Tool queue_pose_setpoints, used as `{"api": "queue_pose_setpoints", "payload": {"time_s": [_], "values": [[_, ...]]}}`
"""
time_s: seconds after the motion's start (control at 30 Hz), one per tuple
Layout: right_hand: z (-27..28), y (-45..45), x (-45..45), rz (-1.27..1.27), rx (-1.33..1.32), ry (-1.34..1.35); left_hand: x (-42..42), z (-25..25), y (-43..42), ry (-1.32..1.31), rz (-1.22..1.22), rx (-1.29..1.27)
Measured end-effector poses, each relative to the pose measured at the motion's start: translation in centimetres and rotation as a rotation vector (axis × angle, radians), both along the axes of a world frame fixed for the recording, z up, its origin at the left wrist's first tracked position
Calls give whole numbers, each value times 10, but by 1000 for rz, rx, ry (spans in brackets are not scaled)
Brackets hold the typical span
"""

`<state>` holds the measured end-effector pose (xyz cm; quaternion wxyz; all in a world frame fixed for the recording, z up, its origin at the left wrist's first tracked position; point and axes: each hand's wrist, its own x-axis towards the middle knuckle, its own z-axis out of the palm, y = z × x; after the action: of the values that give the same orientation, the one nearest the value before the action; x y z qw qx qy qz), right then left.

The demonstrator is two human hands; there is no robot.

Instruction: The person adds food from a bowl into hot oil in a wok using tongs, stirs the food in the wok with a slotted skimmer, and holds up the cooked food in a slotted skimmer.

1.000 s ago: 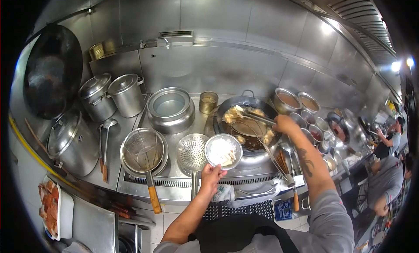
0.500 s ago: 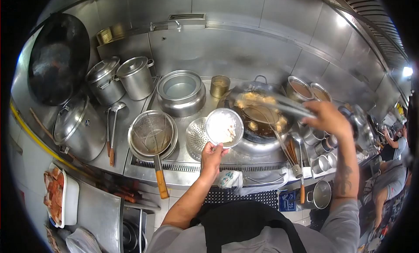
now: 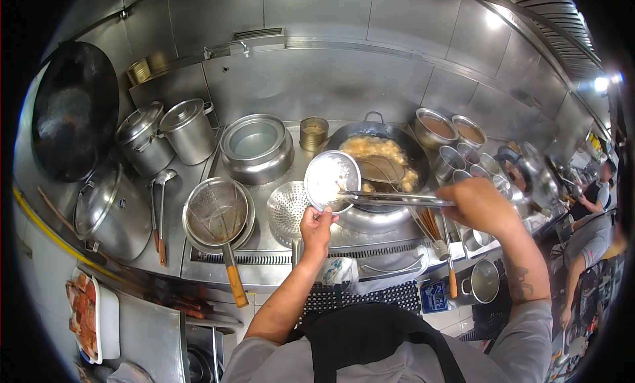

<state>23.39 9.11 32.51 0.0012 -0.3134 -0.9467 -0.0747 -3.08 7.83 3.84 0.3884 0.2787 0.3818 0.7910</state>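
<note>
My left hand [image 3: 316,231] grips the rim of a small metal bowl [image 3: 333,178] with white contents, tilted beside the wok. Metal tongs [image 3: 403,199] are in my right hand [image 3: 481,204], and their tips reach into the bowl's right side. Behind them the dark wok [image 3: 417,151] holds oil with bubbling golden pieces [image 3: 377,147]. A round wire strainer [image 3: 380,171] lies in the wok, its handle running toward the front edge. The perforated ladle [image 3: 288,210] rests just left of the bowl.
At the left stand lidded pots [image 3: 188,131], a mesh strainer [image 3: 216,211] over a bowl, and a wide pot [image 3: 256,148]. Sauce bowls [image 3: 436,126] and metal cups [image 3: 450,161] line the right. A white tub [image 3: 108,323] holds reddish pieces. Co-workers [image 3: 591,231] stand far right.
The tongs have moved from over the wok leftward into the bowl. The bowl is now tilted more. Golden pieces in the wok look more spread and foamy. The camera view has shifted.
</note>
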Motion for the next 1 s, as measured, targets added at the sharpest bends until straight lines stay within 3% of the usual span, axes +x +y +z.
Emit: {"api": "queue_pose_setpoints", "payload": {"time_s": [0.27, 0.47, 0.67, 0.8, 1.0], "values": [[-1, 34, 11, -157, -46, 39, -5, -27, 7, -222, -15, -174], [-71, 126, -15, -330, 200, 123, 0, -38, -4, -240, -50, -204], [-16, 70, -15, -192, 224, 359, -6, -18, -20, -169, -74, -186], [13, 23, -14, -129, 51, 199, -3, -1, -21, -130, -25, -106], [-3, 4, -8, -31, 51, 92, 3, 7, -15, -35, 32, 25]]}}
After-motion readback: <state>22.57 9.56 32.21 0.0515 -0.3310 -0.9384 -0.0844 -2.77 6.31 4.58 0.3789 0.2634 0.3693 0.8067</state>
